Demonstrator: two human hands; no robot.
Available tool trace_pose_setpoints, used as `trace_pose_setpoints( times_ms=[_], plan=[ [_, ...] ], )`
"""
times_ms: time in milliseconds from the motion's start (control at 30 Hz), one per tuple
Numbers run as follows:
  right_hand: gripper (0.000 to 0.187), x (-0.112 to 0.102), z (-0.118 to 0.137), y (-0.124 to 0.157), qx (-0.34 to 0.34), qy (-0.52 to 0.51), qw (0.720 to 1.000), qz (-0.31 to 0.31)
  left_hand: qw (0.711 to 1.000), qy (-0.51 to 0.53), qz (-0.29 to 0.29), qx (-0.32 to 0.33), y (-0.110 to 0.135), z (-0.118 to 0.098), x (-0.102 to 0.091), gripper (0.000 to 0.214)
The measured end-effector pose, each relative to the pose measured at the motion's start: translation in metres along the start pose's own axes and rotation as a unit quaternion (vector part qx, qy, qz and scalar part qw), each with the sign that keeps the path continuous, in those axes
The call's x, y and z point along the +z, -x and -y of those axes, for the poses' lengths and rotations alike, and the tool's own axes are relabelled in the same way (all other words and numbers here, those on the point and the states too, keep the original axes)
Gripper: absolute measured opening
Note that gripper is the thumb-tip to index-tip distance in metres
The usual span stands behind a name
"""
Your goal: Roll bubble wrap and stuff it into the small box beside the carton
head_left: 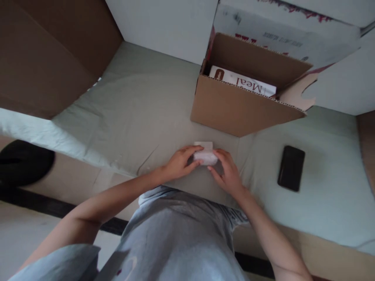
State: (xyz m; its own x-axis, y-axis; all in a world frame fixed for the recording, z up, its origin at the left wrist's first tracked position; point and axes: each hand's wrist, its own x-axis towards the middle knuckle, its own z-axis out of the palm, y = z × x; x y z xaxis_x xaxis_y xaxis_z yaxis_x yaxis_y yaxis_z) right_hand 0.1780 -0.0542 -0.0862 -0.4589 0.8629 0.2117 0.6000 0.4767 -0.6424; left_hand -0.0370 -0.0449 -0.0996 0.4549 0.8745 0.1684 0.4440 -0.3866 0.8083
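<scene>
A small whitish object [205, 157], like a little box or wrapped packet, is held low over the pale green cloth. From its left side my left hand [181, 162] grips it between thumb and fingers. My right hand [227, 171] curls at the right side, fingertips on the upper right edge and thumb near the lower corner. A pale flat part of the object shows at its far side. Its exact kind cannot be made out.
Beyond my hands stands an open cardboard box [225, 111] holding a white carton [249, 83] marked "Meal". To the right lies a flat black object [291, 168], like a phone or wallet. A large brown box [55, 54] occupies the far left; a black rounded object [26, 162] sits below it.
</scene>
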Motion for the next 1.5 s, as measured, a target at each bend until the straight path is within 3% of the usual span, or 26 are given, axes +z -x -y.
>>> trace_pose_setpoints(
  times_ms=[233, 333, 433, 567, 633, 767, 867, 967, 1033, 1133, 1200, 1300, 1400, 1500],
  plan=[
    [0.042, 0.010, -0.008, -0.014, 0.052, 0.000, 0.999, -0.004, 0.987, 0.086, -0.013, -0.135, -0.020, -0.009, -0.001, 0.042],
    [0.040, 0.012, -0.011, -0.017, 0.074, 0.019, 0.997, -0.010, 0.987, 0.086, -0.042, -0.126, -0.020, -0.012, -0.005, 0.041],
    [0.039, 0.010, -0.010, -0.021, 0.095, 0.046, 0.994, 0.002, 0.987, 0.003, -0.103, -0.122, -0.016, -0.014, -0.015, 0.035],
    [0.036, 0.004, -0.009, -0.028, 0.091, 0.124, 0.988, -0.004, 0.972, -0.010, -0.036, -0.231, -0.014, -0.017, -0.022, 0.044],
    [0.035, 0.004, -0.009, -0.029, 0.075, 0.126, 0.989, -0.006, 0.970, 0.009, -0.023, -0.241, -0.017, -0.017, -0.016, 0.055],
    [0.033, 0.011, -0.011, -0.023, 0.057, 0.047, 0.997, -0.025, 0.975, 0.035, -0.098, -0.197, -0.028, -0.019, 0.010, 0.069],
    [0.039, 0.011, -0.009, -0.010, 0.095, -0.079, 0.992, -0.027, 0.981, 0.064, -0.142, -0.117, -0.030, -0.029, 0.022, 0.065],
    [0.068, 0.000, -0.005, 0.002, 0.126, -0.198, 0.972, -0.025, 0.989, 0.102, -0.092, -0.043, -0.026, -0.045, 0.018, 0.070],
    [0.077, -0.011, -0.001, 0.008, 0.116, -0.229, 0.966, -0.015, 0.991, 0.130, -0.042, -0.006, -0.022, -0.054, 0.010, 0.073],
    [0.050, -0.026, 0.005, 0.011, 0.092, -0.221, 0.971, 0.000, 0.987, 0.153, -0.030, 0.036, -0.016, -0.062, 0.000, 0.074],
    [0.034, -0.030, 0.011, 0.009, 0.083, -0.224, 0.971, -0.015, 0.985, 0.165, -0.038, 0.030, -0.013, -0.064, -0.003, 0.078],
    [0.033, -0.032, 0.022, 0.004, 0.080, -0.238, 0.968, -0.021, 0.975, 0.219, -0.013, 0.009, -0.009, -0.065, -0.004, 0.058],
    [0.038, -0.040, 0.034, -0.002, 0.056, -0.224, 0.972, 0.036, 0.968, 0.248, 0.010, 0.031, -0.003, -0.066, -0.008, 0.039],
    [0.030, -0.069, 0.039, -0.007, 0.015, -0.183, 0.979, 0.094, 0.981, 0.168, 0.061, 0.080, -0.002, -0.070, -0.024, 0.053]
  ],
)
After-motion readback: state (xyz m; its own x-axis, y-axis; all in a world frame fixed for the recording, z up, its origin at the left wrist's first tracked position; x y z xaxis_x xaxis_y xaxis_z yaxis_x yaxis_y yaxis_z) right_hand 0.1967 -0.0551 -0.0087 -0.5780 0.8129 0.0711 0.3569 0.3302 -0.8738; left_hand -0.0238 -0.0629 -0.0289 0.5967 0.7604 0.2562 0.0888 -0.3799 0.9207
